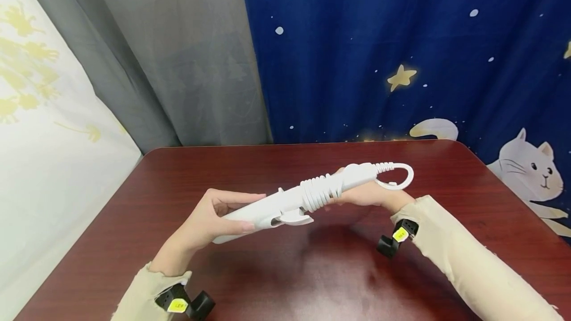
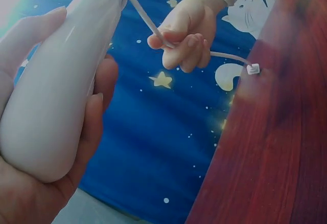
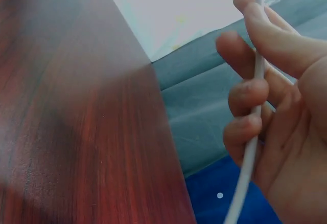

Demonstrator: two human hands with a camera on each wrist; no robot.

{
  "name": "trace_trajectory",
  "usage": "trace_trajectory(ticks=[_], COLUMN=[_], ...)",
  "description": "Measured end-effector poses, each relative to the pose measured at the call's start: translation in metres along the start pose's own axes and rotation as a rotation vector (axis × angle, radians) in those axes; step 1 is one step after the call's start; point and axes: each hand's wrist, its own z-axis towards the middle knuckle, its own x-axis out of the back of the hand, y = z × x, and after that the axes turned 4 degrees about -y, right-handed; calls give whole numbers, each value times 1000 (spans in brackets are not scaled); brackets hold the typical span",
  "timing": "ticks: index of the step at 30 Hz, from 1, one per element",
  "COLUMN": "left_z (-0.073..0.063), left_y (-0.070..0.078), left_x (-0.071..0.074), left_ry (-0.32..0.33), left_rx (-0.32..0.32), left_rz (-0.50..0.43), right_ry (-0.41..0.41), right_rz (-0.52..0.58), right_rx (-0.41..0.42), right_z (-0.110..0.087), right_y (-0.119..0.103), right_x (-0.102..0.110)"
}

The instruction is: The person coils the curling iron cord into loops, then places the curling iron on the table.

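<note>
A long white hair styling iron (image 1: 263, 212) is held above the table, slanting up to the right. Its white cord (image 1: 317, 193) is wound several turns round the body and makes a loop at the far end. My left hand (image 1: 202, 217) grips the wide, rounded end, thumb on one side and fingers on the other. Partly hidden behind the iron, my right hand (image 1: 366, 194) holds a length of cord in curled fingers, as the right wrist view shows. Beyond that hand, the cord's free end carries a small white plug (image 2: 254, 69), seen in the left wrist view.
The dark red wooden table (image 1: 147, 212) lies beneath both hands. Behind it hang a grey curtain (image 1: 187, 63) and a blue curtain (image 1: 339, 63) with stars and a cat. White patterned cloth (image 1: 44, 162) borders the left side. Each wrist wears a small black camera.
</note>
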Motion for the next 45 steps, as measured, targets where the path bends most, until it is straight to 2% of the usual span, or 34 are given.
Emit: trace_trajectory(ticks=[3, 5, 7, 9, 12, 16, 24, 29, 32, 39, 45], left_z=[-1, -2, -3, -4, -4, -6, -7, -6, -6, -6, -5], left_y=[1, 2, 4, 4, 4, 1, -6, -10, -11, -12, -20], left_x=[0, 0, 0, 1, 2, 5, 9, 8, 6, 4, 8], left_ry=[-34, -56, -77, -106, -149, -217, -339, -438, -481, -487, -465], left_rx=[31, 48, 62, 51, 31, 5, -18, -57, -25, 76, 143], left_rz=[-20, -30, -30, -21, 0, 6, -11, -87, -129, -77, -46], right_ry=[-114, -223, -294, -337, -394, -447, -558, -530, -490, -455, -326], right_rz=[149, 229, 255, 235, 263, 278, 225, 218, 204, 158, 63], right_rx=[135, 168, 144, 112, 67, 52, 61, 1, -25, 36, 41], right_z=[7, 12, 15, 17, 21, 25, 35, 42, 44, 49, 52], right_y=[8, 14, 16, 17, 16, 15, 15, 13, 12, 2, -12], right_x=[4, 7, 10, 13, 14, 15, 25, 25, 27, 34, 40])
